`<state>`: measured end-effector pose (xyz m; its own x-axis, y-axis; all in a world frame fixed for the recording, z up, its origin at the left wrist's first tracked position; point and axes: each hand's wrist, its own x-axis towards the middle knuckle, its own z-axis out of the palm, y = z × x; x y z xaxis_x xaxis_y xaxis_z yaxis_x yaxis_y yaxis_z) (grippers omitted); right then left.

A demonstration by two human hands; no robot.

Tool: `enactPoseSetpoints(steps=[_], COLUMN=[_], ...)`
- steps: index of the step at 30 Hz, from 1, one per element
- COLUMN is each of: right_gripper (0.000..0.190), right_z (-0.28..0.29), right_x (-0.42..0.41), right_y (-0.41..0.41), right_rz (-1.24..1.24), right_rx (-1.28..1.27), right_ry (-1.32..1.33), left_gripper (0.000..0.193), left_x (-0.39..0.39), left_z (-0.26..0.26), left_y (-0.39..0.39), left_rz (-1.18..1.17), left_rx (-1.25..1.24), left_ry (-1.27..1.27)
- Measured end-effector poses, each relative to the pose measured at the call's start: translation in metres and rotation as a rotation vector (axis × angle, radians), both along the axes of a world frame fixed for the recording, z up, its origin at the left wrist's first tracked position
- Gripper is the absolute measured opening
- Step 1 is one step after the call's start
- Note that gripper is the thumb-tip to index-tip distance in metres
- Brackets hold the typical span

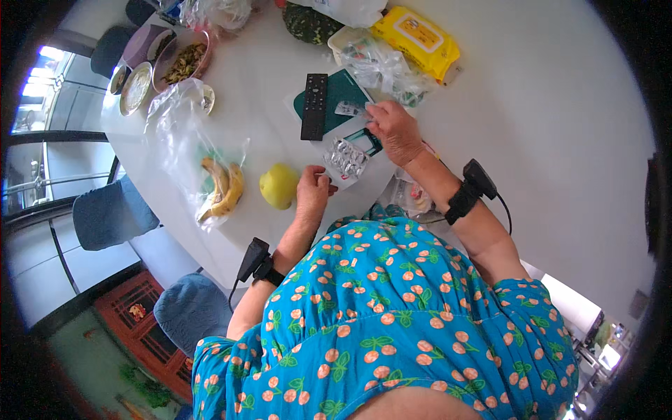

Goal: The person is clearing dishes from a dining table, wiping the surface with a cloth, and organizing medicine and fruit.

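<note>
My left hand (313, 193) rests on the table with fingers bent and apart, between a yellow-green apple (278, 186) and a silver blister pack (346, 158). Nothing shows clearly in its grasp. The blister pack lies on white paper (344, 182). My right hand (397, 134) pinches the end of a small clear-and-silver plastic strip (347, 108), held over a dark green flat board (344, 89). A black remote control (314, 107) lies across the board's left side. Partly under my right hand sits a dark-rimmed flat object (366, 142), too covered to identify.
Bananas (227, 191) lie in a clear plastic bag (178, 126) at left. Food bowls (184, 58) and plates (136, 89) stand at far left. A yellow wipes pack (417, 39), bagged container (386, 65) and dark green squash (310, 25) lie at the back. Chairs (113, 212) flank the table's left.
</note>
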<state>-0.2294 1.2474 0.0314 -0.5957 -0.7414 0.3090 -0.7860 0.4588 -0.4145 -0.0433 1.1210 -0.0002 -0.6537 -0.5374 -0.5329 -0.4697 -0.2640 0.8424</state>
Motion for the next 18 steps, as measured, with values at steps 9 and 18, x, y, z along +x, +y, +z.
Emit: enactPoseSetpoints(steps=[9,18], right_gripper=[0.017,0.025], right_z=[0.002,0.032], right_x=[-0.011,-0.006], right_y=[0.004,0.017], right_rz=[-0.100,-0.200], right_rx=[-0.140,0.080], right_ry=[-0.519,-0.359], left_gripper=[0.019,0.016], left_x=[-0.003,-0.005], left_z=[0.008,0.015], left_y=[0.002,-0.001], left_rz=[0.036,0.156], left_rx=[0.110,-0.015], left_ry=[-0.018,0.098])
